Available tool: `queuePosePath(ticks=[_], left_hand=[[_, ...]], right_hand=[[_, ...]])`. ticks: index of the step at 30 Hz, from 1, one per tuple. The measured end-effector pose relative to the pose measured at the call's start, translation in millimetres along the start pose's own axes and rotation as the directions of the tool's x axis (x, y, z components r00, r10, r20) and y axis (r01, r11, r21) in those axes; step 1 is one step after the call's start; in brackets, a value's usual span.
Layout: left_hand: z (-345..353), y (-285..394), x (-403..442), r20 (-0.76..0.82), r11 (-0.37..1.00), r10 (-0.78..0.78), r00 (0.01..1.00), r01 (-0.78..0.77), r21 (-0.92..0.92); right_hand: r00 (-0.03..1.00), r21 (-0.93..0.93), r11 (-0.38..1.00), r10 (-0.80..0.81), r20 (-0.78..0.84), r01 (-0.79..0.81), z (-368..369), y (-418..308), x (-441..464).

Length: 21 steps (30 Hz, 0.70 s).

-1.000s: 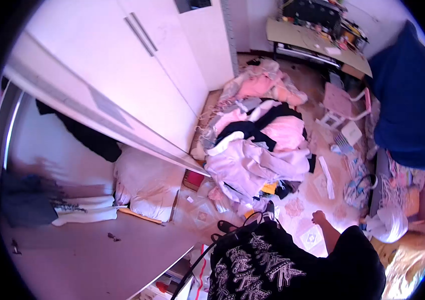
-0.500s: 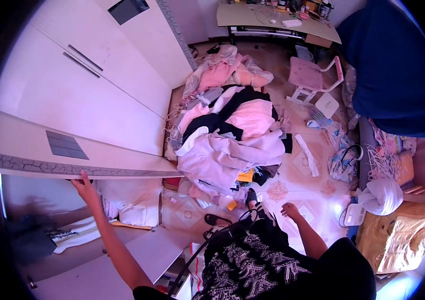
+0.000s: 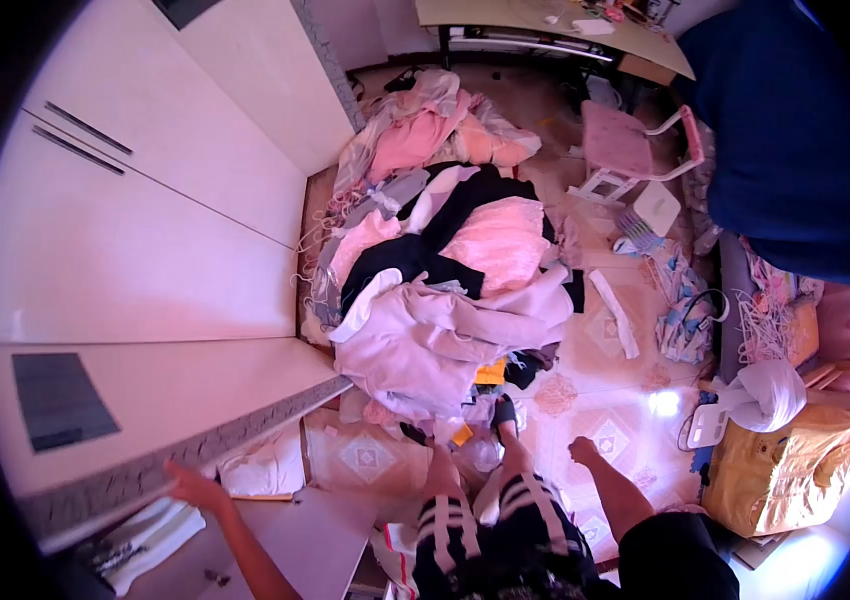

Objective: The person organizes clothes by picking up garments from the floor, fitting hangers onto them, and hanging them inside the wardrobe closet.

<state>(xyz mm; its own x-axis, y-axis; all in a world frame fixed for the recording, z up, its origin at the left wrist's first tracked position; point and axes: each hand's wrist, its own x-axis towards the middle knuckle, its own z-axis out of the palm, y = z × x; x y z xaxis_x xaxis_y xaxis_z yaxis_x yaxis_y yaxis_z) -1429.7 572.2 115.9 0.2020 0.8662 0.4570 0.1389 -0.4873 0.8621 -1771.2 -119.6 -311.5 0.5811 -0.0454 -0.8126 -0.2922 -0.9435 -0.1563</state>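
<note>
White door point(image 3: 175, 385), clothes heap point(image 3: 495, 245) alongside, pink chair point(image 3: 615, 138)

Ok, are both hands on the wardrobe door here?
No, only the left hand is at the edge of the wardrobe door; the right hand hangs apart, over the tiled floor.

The flat white wardrobe door point(image 3: 195, 375) looks smooth and glossy, its grey crackle-patterned edging strip point(image 3: 245, 425) rougher. Slim dark bar handles point(image 3: 88, 128) look like metal. The crumpled pale lavender sweatshirt point(image 3: 405, 345) and broad navy drape point(image 3: 795, 150) are matt cloth; the boxy golden-yellow bag point(image 3: 780, 470) shines like creased plastic. Pale patterned floor tiles point(image 3: 600, 435) gleam.
</note>
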Motion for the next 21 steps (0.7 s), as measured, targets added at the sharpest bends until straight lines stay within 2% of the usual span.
queuePosePath(ticks=[1,2,3,4,5,6,7,9,11,12,14,16,17,19,21], left_hand=[[0,9,-6,-0.063,1.0,-0.02,0.998,0.02,0.011],[3,15,-12,-0.112,0.999,-0.035,0.993,0.037,0.019],[17,19,-19,-0.099,0.97,0.195,0.976,-0.176,0.171],[1,20,-8,-0.087,0.982,0.185,0.979,-0.187,-0.012],[-4,50,-11,-0.075,0.963,0.176,0.981,-0.188,-0.195],[0,40,-15,-0.096,0.961,0.17,0.981,-0.187,-0.204],[-4,24,-13,-0.103,0.964,0.194,0.976,-0.209,-0.166],[3,0,-16,-0.096,0.964,0.221,0.971,-0.232,-0.126],[16,-41,-13,-0.096,0.961,0.251,0.963,-0.26,-0.093],[13,-45,-14,-0.101,0.961,0.251,0.963,-0.26,-0.093],[15,-59,-15,-0.098,0.959,0.275,0.956,-0.28,-0.048],[16,-64,-19,-0.097,0.96,0.274,0.957,-0.278,-0.028],[19,-67,-16,-0.094,0.964,0.264,0.96,-0.266,-0.008],[16,-66,-17,-0.101,0.966,0.257,0.961,-0.258,0.004],[13,-57,-13,-0.112,0.968,0.249,0.962,-0.25,0.007]], right_hand=[[0.999,0.026,0.999,-0.033,-0.042,0.034,2,-25,32],[0.996,0.06,0.995,-0.086,-0.002,0.086,10,-47,82],[0.992,-0.009,0.992,-0.127,-0.007,0.127,-20,-82,118],[0.985,-0.129,0.977,-0.162,0.052,0.167,-30,-125,168],[0.98,-0.21,0.958,-0.182,0.082,0.195,-63,-178,213],[0.977,-0.281,0.935,-0.21,0.046,0.214,-106,-222,250],[0.957,-0.275,0.932,-0.274,-0.098,0.238,-141,-267,295],[0.798,-0.251,0.909,-0.412,-0.439,0.332,-214,-356,368],[0.623,-0.292,0.873,-0.484,-0.614,0.39,-244,-439,425],[0.615,-0.307,0.876,-0.48,-0.625,0.372,-255,-456,427],[0.691,-0.301,0.878,-0.48,-0.541,0.373,-217,-487,433],[0.721,-0.47,0.841,-0.498,-0.482,0.267,-206,-492,434],[0.813,-0.428,0.884,-0.383,-0.437,0.187,-148,-483,478],[0.778,-0.372,0.892,-0.419,-0.468,0.257,-138,-468,444],[0.896,-0.351,0.887,-0.388,-0.216,0.3,-129,-442,382]])
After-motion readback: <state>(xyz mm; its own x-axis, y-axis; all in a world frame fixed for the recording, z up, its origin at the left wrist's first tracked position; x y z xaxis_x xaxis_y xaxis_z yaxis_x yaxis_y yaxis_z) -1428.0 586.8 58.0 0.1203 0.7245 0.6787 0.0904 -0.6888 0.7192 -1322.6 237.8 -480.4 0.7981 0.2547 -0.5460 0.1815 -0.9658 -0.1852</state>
